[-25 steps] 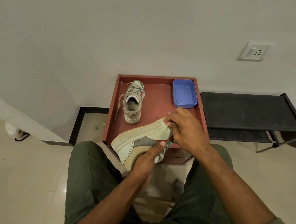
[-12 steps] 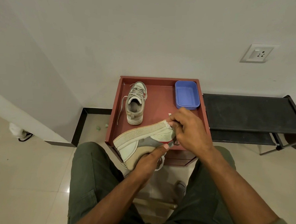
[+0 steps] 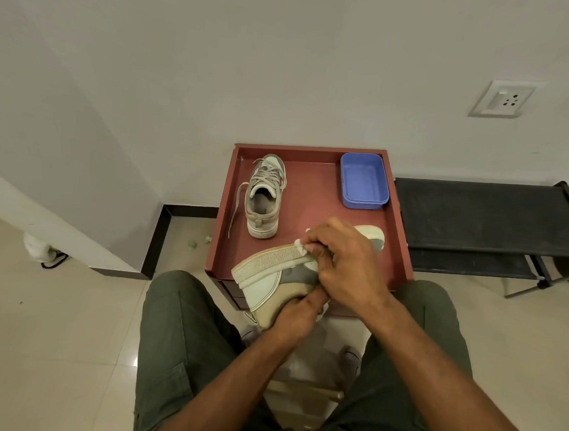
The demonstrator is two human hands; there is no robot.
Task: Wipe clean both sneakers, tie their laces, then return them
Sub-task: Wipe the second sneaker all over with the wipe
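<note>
Left hand (image 3: pixel 296 316) is wrapped around the heel end of the worn grey-and-cream sneaker (image 3: pixel 275 274), tipped on its side above the near edge of the red-brown wooden tray table (image 3: pixel 310 200). Right hand (image 3: pixel 343 258) presses a small white wipe (image 3: pixel 299 244) against the sole rim, fingers pinched on it, though the wipe is mostly hidden. The second grey sneaker (image 3: pixel 264 197) stands upright on the tray, one lace trailing loose, well apart from the blue plastic rectangular tub (image 3: pixel 364 181).
</note>
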